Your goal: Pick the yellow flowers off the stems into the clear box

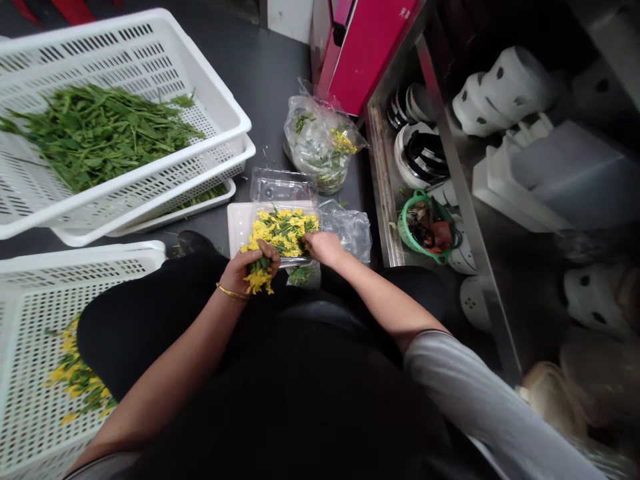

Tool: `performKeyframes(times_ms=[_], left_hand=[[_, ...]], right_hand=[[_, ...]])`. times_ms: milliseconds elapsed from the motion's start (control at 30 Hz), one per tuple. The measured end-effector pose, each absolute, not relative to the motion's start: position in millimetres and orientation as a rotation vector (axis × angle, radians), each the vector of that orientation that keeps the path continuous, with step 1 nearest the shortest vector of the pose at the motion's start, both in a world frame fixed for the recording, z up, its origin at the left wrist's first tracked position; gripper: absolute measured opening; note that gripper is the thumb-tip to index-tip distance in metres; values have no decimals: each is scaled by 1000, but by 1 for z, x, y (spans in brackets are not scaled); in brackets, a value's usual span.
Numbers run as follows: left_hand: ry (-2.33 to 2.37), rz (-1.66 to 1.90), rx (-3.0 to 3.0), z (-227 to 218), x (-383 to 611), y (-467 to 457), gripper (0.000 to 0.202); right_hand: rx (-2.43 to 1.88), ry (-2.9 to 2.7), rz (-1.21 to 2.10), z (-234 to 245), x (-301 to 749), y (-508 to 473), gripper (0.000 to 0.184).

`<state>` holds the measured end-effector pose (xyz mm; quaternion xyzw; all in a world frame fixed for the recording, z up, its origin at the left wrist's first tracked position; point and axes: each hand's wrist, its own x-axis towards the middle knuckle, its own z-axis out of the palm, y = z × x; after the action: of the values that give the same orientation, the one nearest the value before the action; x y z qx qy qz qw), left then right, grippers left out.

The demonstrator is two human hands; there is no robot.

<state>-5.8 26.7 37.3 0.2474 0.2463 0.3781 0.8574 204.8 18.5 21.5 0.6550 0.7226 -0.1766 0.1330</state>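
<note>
In my left hand [253, 265] is a bunch of yellow-flowered green stems [260, 279], with the fingers wrapped round it and blossoms hanging below. My right hand [323, 247] reaches to the right side of a clear plastic box [285, 260] heaped with yellow flowers [280, 230]. Its fingers are curled together at the heap's edge, and what they pinch, if anything, is hidden. The box's clear lid [283, 185] stands raised behind it. Under the box lies a pale, flat tray or board [240, 223].
Stacked white baskets [210, 100] with leafy greens [115, 137] stand at the left; another basket [30, 320] holds yellow flowers. A plastic bag of greens [320, 143] sits beyond the box. On the right are metal shelving [465, 200] and a green colander [425, 250].
</note>
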Motion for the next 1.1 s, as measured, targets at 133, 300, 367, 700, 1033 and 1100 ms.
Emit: performKeyframes(times_ms=[133,300,367,700,1033,1100], left_hand=[[582,765,573,31,-3,24,14],[693,686,620,27,-1,28,15],[780,665,614,26,2,29,19],[838,378,744,12,13,12,23],[798,444,921,18,15,4,24],[885,498,908,14,15,4,25]], right_hand=[[1705,2123,-445,1,189,36,32],[1843,2147,-443,5,204,36,29],[2071,2142,-504,12,216,32,24],[2549,2015,-2086,26,191,-30,23],[2595,2312,-1618,36,181,-58,20],[2520,2494,-1190,43,181,-63,19]])
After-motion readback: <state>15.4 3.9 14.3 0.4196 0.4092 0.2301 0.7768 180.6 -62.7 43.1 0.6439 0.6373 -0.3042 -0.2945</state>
